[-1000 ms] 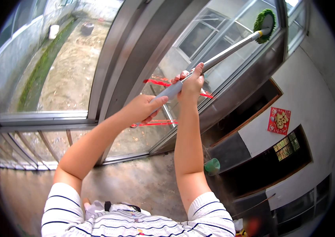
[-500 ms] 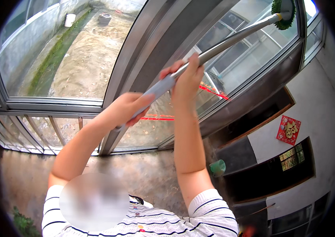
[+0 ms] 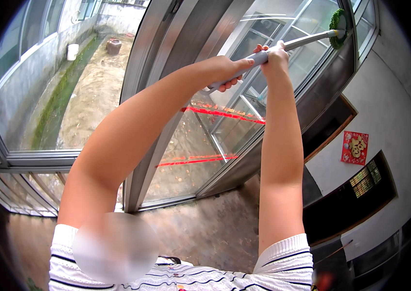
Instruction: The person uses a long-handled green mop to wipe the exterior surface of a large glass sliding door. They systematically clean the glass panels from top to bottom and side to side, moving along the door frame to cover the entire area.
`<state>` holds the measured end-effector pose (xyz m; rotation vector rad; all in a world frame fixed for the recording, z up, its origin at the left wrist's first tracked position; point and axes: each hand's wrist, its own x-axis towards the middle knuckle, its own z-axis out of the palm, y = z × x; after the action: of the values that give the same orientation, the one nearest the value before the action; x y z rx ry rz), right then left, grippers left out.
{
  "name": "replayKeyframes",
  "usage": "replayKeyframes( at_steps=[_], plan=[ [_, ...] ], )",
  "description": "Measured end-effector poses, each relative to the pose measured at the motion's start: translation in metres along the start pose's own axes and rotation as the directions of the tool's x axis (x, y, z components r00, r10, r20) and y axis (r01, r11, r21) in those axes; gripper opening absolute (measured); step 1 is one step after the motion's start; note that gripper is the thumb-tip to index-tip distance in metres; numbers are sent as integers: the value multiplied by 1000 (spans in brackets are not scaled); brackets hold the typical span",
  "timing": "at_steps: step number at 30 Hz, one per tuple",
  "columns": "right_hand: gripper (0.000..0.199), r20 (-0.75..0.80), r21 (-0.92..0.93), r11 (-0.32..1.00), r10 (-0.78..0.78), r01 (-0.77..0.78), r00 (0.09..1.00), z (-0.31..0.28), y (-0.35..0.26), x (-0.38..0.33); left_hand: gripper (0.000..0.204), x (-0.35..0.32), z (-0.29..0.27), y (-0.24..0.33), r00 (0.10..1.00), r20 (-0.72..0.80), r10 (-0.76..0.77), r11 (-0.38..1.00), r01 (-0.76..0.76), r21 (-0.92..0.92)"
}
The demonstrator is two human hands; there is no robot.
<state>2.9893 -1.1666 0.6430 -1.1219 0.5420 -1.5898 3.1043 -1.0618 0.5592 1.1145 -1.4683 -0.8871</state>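
A: Moved since half a second back: both arms stretched further up and out, pole pushed higher, green head now hard by the top right corner of the glass.

B: Largest first?

A: Window [image 3: 200,145], metal-framed, tall sliding panes, red lines reflected low on the glass. Beyond the left pane, a bare yard with a mossy strip along a wall. White wall [image 3: 385,97] at right, with a red square hanging [image 3: 354,147] and a dark barred opening below it.

B: Next down?

A: Pole [image 3: 307,40], long, grey, metal by the look, slanting up to the right across the pane. Judged stiff and light, likely top-heavy at full reach. Smooth shaft, so liable to slip in a damp palm.

B: Where to grip?

A: Near the lower end, hands set apart for leverage, as now. Left hand [image 3: 227,72] closed about the bottom end, fingers curled under the shaft. Right hand [image 3: 274,51] just above, wrapped round it, fist nearly shut.

B: Smallest?

A: Scrubber head [image 3: 336,22], green, fuzzy, soft, fixed on the pole tip, against or just off the upper frame; contact cannot be told. Judged soft enough to spare the glass.

B: Other differences?

A: Head was already near the top edge then; forearms now fill more of the view, hands closer together on the shaft.
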Motion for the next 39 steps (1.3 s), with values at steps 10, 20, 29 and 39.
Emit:
replayKeyframes(
  at_steps=[10, 20, 29, 39],
  plan=[
    [37, 232, 106, 994, -47, 23, 972, 56, 19, -111, 52, -119, -56, 10, 991, -46, -126, 991, 123, -58],
    [24, 550, 151, 986, -148, 77, 822, 115, 76, -259, 50, -281, -104, -49, 970, -165, -176, 943, 118, -312],
    [25, 348, 127, 989, -118, 77, 930, 133, 48, -183, 52, -203, -119, -4, 995, -72, -75, 985, 62, -164],
    [34, 3, 135, 990, 46, -46, 999, 81, 37, -88, 58, -107, -95, 8, 998, -7, -68, 990, 68, 120]
  ],
)
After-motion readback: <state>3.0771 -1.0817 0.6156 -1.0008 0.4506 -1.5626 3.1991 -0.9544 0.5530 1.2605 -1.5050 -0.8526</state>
